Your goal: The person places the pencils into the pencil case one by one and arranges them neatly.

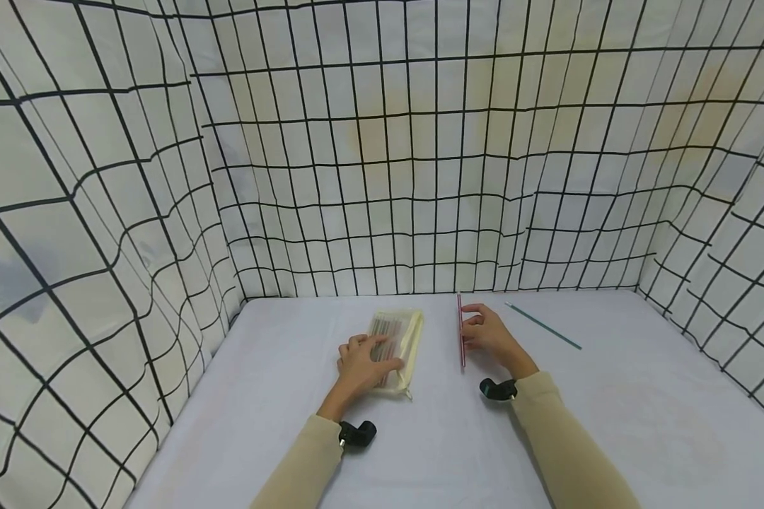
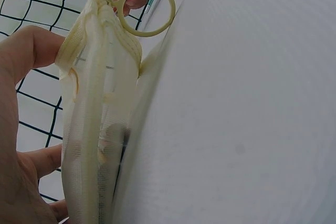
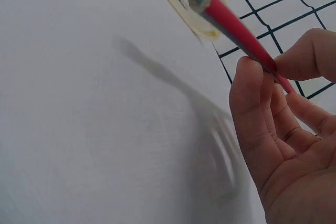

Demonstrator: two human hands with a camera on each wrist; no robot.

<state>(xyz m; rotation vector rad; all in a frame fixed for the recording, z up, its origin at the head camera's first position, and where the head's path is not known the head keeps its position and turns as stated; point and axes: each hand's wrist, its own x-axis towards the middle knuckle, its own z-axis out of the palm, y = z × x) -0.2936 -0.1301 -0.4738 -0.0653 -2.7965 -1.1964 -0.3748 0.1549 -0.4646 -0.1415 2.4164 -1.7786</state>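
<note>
A pale yellow see-through zip pencil case [image 1: 414, 332] lies on the table with several pencils inside. My left hand [image 1: 364, 367] rests on top of it, thumb towards the zip side and fingers spread over the clear face. In the left wrist view, the thumb and fingertips touch the case [image 2: 86, 129], and a yellow ring pull [image 2: 173, 11] hangs from its zip. To the right, my right hand [image 1: 492, 338] pinches a red pencil [image 1: 460, 329] between thumb and fingers. The right wrist view shows this pencil [image 3: 231, 22] held above the table, its flat, unsharpened end towards the camera.
A green pencil [image 1: 544, 325] lies slantwise on the white table [image 1: 433, 452], right of my right hand. Black netting [image 1: 420, 162] over white sheeting borders the back and both sides. Each wrist wears a small black camera [image 1: 358, 434].
</note>
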